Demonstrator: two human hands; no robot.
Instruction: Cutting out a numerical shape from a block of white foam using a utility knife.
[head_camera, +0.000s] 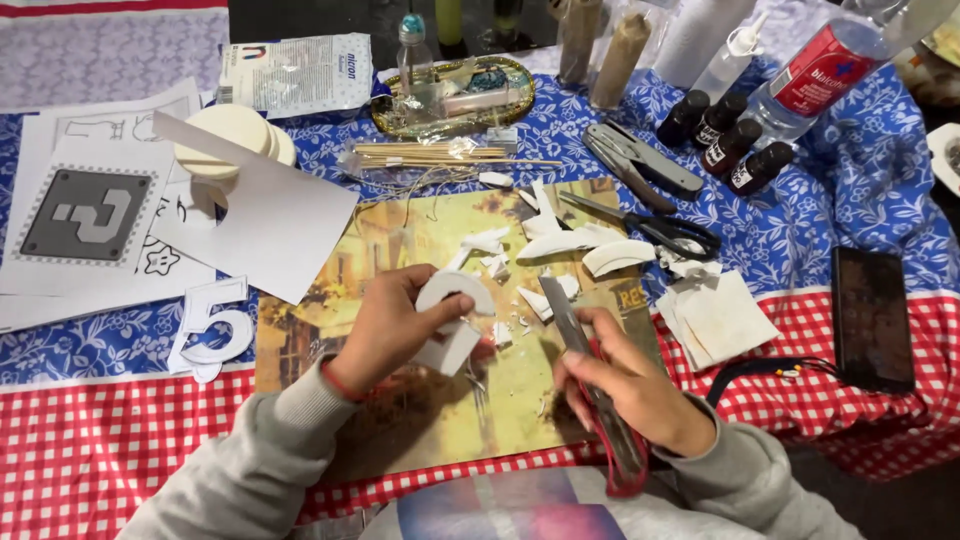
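My left hand (385, 325) holds a white foam cut-out (452, 312) with a curved top, lifted just above a yellowish picture mat (400, 250). My right hand (625, 375) grips red-handled scissors (590, 380), blades pointing up and left toward the cut-out, a short gap away. White foam scraps (560, 245) lie scattered on the mat beyond both hands. A white foam numeral-shaped piece (212, 328) rests to the left of my left hand.
Printed paper sheets (90, 215) and round foam discs (235, 135) lie at left. Black scissors (660, 232), a grey tool (640, 160), wooden skewers (440, 155), small dark bottles (725, 140), folded tissue (715, 318) and a dark phone (872, 315) sit around.
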